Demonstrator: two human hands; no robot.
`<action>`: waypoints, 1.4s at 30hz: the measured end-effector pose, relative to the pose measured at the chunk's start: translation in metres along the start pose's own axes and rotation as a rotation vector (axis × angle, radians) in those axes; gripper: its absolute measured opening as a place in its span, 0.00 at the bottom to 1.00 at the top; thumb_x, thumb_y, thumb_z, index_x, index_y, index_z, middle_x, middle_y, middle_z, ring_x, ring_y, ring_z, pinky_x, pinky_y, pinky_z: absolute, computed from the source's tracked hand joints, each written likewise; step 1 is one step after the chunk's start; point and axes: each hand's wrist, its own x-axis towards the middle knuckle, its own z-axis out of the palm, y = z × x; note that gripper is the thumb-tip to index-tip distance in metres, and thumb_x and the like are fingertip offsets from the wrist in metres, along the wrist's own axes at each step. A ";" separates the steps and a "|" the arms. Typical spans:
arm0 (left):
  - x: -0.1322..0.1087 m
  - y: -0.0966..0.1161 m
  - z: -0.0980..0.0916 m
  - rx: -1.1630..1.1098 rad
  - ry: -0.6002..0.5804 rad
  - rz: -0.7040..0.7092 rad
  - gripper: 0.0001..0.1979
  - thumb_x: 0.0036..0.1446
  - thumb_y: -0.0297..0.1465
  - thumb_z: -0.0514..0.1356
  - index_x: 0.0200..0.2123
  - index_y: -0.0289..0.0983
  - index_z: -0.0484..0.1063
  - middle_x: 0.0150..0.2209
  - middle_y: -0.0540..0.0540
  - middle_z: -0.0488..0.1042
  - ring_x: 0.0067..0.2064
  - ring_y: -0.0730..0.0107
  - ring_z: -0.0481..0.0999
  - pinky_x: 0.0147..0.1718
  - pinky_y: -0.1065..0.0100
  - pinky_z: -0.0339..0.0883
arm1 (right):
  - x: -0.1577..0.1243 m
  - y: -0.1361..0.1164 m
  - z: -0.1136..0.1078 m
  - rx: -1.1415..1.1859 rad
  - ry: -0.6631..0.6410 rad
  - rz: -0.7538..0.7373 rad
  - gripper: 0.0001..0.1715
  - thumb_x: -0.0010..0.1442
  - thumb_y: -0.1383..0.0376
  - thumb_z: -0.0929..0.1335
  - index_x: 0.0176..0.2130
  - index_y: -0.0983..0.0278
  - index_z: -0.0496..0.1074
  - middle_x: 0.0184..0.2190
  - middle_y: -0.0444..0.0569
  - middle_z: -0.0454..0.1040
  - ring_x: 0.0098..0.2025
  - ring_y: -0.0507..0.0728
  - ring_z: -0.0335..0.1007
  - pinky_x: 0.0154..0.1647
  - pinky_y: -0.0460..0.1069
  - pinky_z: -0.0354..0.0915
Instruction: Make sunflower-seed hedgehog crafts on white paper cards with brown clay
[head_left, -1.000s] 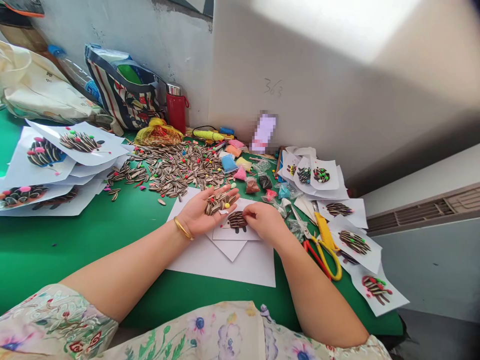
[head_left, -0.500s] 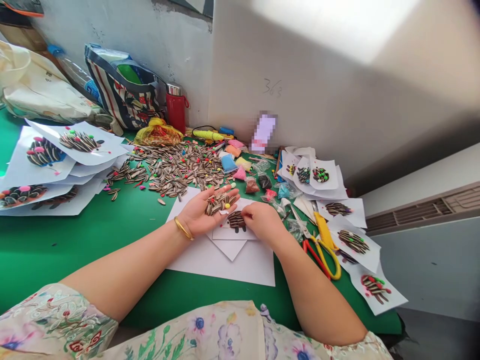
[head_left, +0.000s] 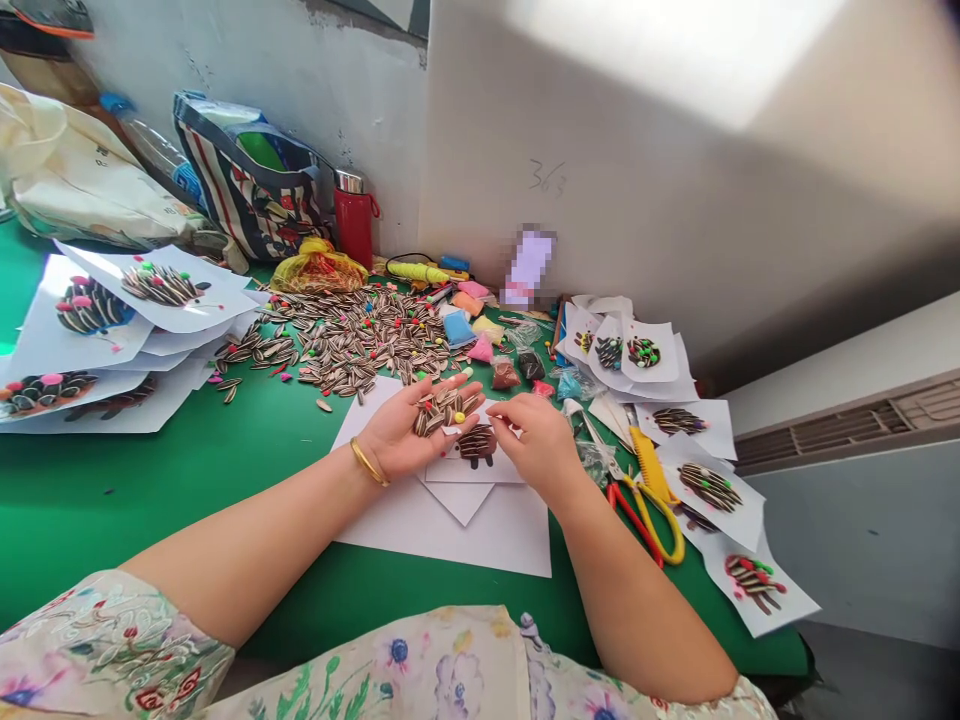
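My left hand (head_left: 401,428) lies palm up, cupping a small heap of striped sunflower seeds (head_left: 441,412) with a few coloured bits among them. Just right of it, my right hand (head_left: 536,445) has thumb and forefinger drawn close in a pinch; anything between the tips is too small to make out. Below those fingertips is a dark brown hedgehog-like figure (head_left: 477,441) covered with seeds, on a white paper card (head_left: 450,470). The left fingers partly cover the card. It rests on larger white sheets (head_left: 450,530).
A wide seed pile (head_left: 367,330) spreads behind my hands. Bagged coloured clay (head_left: 459,328) lies right of it. Scissors (head_left: 652,510) and a yellow cutter (head_left: 651,462) lie by my right forearm. Finished-looking seed pictures (head_left: 161,285) stack left, others (head_left: 709,485) right. A red flask (head_left: 352,225) stands behind.
My right fingers have lifted slightly off the seed-covered figure and moved a little away, showing more of it. My left hand with the seeds has barely shifted.
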 end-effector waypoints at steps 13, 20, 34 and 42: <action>-0.002 -0.007 -0.001 0.017 -0.047 -0.074 0.24 0.69 0.35 0.49 0.64 0.33 0.62 0.46 0.35 0.79 0.43 0.60 0.81 0.50 0.56 0.73 | 0.003 -0.006 0.006 -0.005 -0.052 0.026 0.15 0.66 0.64 0.65 0.49 0.59 0.77 0.39 0.51 0.74 0.43 0.58 0.68 0.48 0.52 0.63; -0.002 -0.003 0.002 -0.003 -0.022 -0.040 0.23 0.70 0.35 0.48 0.63 0.33 0.62 0.55 0.33 0.74 0.55 0.55 0.76 0.52 0.55 0.73 | 0.004 0.001 -0.005 0.144 -0.028 0.140 0.10 0.63 0.66 0.65 0.41 0.60 0.77 0.38 0.48 0.77 0.42 0.57 0.71 0.46 0.50 0.64; 0.001 0.002 0.003 -0.025 0.050 0.016 0.22 0.70 0.36 0.45 0.62 0.34 0.64 0.55 0.34 0.74 0.56 0.54 0.75 0.48 0.54 0.76 | 0.005 0.016 -0.007 -0.028 -0.384 0.298 0.09 0.58 0.67 0.66 0.34 0.58 0.77 0.32 0.42 0.78 0.33 0.53 0.70 0.31 0.46 0.57; 0.000 0.002 0.003 -0.029 0.047 0.014 0.23 0.70 0.36 0.46 0.63 0.34 0.63 0.55 0.34 0.74 0.56 0.54 0.75 0.49 0.53 0.75 | 0.006 0.014 0.000 -0.116 -0.385 0.249 0.09 0.58 0.68 0.66 0.34 0.59 0.77 0.34 0.44 0.77 0.36 0.53 0.69 0.34 0.46 0.57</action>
